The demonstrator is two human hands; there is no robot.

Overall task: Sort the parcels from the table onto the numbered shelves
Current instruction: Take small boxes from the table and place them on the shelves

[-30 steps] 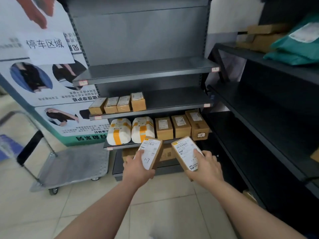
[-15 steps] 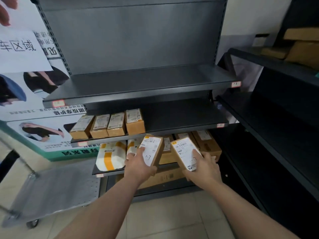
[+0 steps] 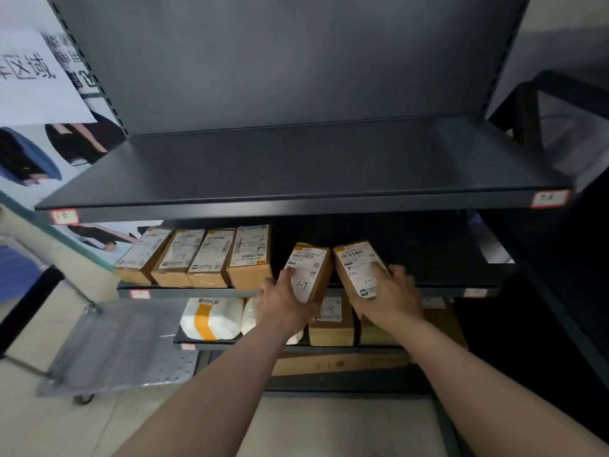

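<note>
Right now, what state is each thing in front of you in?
Left parcel: marked 1-7, tilted, at the middle shelf edge.
Right parcel: tilted, beside it.
Left hand: grips the left parcel.
Right hand: grips the right parcel.
Four boxes: standing in a row on the middle shelf.
White bags: lying under that shelf.
Cart: standing on the floor.

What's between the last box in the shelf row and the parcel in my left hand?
Nothing; the head view shows only bare shelf between the last box and the parcel in the left hand.
</note>
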